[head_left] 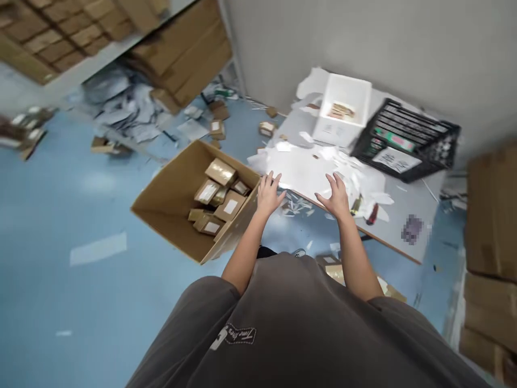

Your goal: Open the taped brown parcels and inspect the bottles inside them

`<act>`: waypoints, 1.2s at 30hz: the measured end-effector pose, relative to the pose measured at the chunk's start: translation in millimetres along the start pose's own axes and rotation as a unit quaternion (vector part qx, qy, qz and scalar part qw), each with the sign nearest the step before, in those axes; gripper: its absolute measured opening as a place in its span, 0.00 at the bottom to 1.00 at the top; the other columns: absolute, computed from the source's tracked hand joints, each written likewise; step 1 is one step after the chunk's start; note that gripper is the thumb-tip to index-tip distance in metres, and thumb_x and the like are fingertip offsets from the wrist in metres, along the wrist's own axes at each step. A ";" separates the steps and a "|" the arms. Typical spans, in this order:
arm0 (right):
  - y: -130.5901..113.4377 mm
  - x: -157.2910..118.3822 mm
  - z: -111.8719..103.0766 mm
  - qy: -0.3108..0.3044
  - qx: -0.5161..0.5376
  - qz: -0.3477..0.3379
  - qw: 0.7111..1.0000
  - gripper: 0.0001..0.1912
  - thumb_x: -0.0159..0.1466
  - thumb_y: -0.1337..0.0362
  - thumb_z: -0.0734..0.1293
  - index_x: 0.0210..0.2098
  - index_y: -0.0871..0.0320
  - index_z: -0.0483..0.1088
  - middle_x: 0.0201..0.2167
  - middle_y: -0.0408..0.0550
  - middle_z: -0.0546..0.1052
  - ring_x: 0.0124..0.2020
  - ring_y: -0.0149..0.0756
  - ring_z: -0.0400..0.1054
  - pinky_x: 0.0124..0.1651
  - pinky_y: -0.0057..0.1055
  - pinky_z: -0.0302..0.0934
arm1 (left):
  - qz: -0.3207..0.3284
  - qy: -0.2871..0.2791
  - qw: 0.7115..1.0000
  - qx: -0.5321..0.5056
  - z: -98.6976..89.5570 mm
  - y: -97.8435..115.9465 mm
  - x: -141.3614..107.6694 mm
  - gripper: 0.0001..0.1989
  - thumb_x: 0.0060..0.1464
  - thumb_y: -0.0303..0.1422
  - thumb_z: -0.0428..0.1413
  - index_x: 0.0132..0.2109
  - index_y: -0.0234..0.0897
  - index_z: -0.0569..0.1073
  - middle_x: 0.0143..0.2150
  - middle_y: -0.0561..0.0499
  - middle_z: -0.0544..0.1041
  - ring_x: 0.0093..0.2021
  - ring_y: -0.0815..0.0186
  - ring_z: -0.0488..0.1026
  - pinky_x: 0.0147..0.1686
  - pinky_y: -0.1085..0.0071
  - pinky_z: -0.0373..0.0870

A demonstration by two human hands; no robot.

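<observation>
My left hand [269, 195] is held out with its fingers spread and nothing in it, between the rim of a large open carton [169, 207] and the table edge. Inside that carton lie several small brown boxes [229, 206] with white labels. Over the near edge of the grey table [404, 215], my right hand [336, 196] is also empty, fingers apart. White paper [294, 167] covers the tabletop in front of both hands. Two small hand tools, one with a yellow and black handle [356, 205] and one with a red handle [372, 214], lie right of my right hand.
A white bin [343, 110] with small items inside and a black plastic crate [407, 140] stand at the table's back. Shelving with brown boxes [72, 27] is at upper left. Stacked cartons [490, 215] line the right. Paper scraps [299, 205] and loose boxes litter the blue floor.
</observation>
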State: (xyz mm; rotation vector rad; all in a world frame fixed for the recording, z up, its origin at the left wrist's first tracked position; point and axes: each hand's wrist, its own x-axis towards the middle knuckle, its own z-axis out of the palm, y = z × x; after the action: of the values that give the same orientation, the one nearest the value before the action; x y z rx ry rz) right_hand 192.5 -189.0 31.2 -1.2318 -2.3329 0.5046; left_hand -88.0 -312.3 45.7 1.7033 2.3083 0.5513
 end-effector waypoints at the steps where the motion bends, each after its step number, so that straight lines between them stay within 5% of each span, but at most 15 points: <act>1: -26.7 23.7 19.0 -0.018 0.004 -0.032 0.999 0.45 0.67 0.48 0.72 0.78 0.53 0.59 0.78 0.63 0.58 0.78 0.64 0.54 0.76 0.66 0.55 | -0.039 0.018 0.999 -0.003 -14.4 -35.1 -5.6 0.36 0.68 0.42 0.60 0.79 0.44 0.64 0.82 0.42 0.59 0.81 0.42 0.54 0.76 0.45 0.60; 5: -137.3 100.1 91.8 -0.077 0.006 -0.134 0.988 0.46 0.69 0.47 0.72 0.80 0.52 0.56 0.80 0.61 0.54 0.79 0.64 0.52 0.77 0.66 0.54 | -0.163 0.068 0.984 -0.014 -64.8 -164.0 -35.1 0.36 0.68 0.42 0.60 0.78 0.43 0.65 0.82 0.41 0.58 0.80 0.42 0.55 0.77 0.45 0.58; 9: -241.8 156.3 158.6 -0.128 0.016 -0.218 0.967 0.50 0.69 0.46 0.73 0.83 0.48 0.51 0.83 0.57 0.48 0.80 0.67 0.48 0.78 0.70 0.51 | -0.245 0.105 0.963 -0.020 -107.1 -260.8 -63.5 0.37 0.67 0.41 0.61 0.79 0.44 0.64 0.83 0.42 0.56 0.81 0.41 0.53 0.78 0.43 0.57; 13: -324.3 196.2 210.7 -0.168 0.021 -0.283 0.944 0.54 0.68 0.47 0.74 0.84 0.44 0.45 0.85 0.51 0.40 0.82 0.70 0.42 0.78 0.74 0.46 | -0.284 0.130 0.949 -0.030 -134.6 -317.6 -74.9 0.39 0.67 0.42 0.61 0.80 0.46 0.60 0.84 0.43 0.52 0.82 0.41 0.49 0.78 0.41 0.57; 17: -362.6 228.1 249.0 -0.198 0.013 -0.313 0.929 0.55 0.68 0.50 0.74 0.84 0.44 0.42 0.85 0.49 0.37 0.83 0.72 0.37 0.78 0.78 0.42 | -0.286 0.125 0.949 -0.037 -133.7 -347.3 -57.7 0.40 0.67 0.41 0.63 0.80 0.47 0.60 0.85 0.44 0.49 0.83 0.41 0.48 0.78 0.41 0.57; 22: -357.3 273.7 313.5 -0.261 0.008 -0.333 0.906 0.55 0.68 0.51 0.75 0.84 0.45 0.43 0.85 0.48 0.35 0.83 0.71 0.34 0.79 0.77 0.39 | -0.284 0.078 0.954 -0.052 -94.7 -379.3 -9.9 0.45 0.64 0.41 0.65 0.81 0.47 0.57 0.86 0.42 0.45 0.84 0.38 0.43 0.78 0.37 0.55; 27: -327.1 310.0 411.2 -0.318 0.021 -0.335 0.887 0.58 0.67 0.50 0.76 0.85 0.46 0.41 0.85 0.48 0.34 0.83 0.70 0.34 0.80 0.76 0.39 | -0.319 0.018 0.946 -0.062 -24.5 -427.5 38.0 0.51 0.62 0.43 0.68 0.83 0.47 0.52 0.86 0.42 0.43 0.84 0.35 0.41 0.77 0.35 0.55; 31: -292.9 322.6 475.7 -0.351 0.024 -0.322 0.879 0.61 0.66 0.50 0.78 0.85 0.46 0.39 0.85 0.47 0.32 0.83 0.71 0.33 0.80 0.75 0.38 | -0.338 -0.022 0.936 -0.090 45.9 -486.8 91.5 0.57 0.59 0.48 0.71 0.84 0.46 0.49 0.86 0.41 0.42 0.83 0.33 0.40 0.77 0.35 0.54; 36: -250.5 323.6 522.0 -0.367 -0.009 -0.299 0.881 0.61 0.67 0.48 0.76 0.85 0.42 0.35 0.85 0.45 0.32 0.83 0.72 0.33 0.80 0.76 0.41 | -0.344 -0.040 0.929 -0.131 129.5 -574.8 174.9 0.62 0.54 0.50 0.73 0.84 0.44 0.48 0.86 0.39 0.42 0.83 0.32 0.40 0.77 0.33 0.53</act>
State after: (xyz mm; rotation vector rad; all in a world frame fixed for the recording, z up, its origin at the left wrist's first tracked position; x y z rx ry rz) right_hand -422.4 -107.7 -203.7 -0.2474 -3.1500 0.8163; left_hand -590.2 -272.4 -306.4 0.7012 2.4195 0.5813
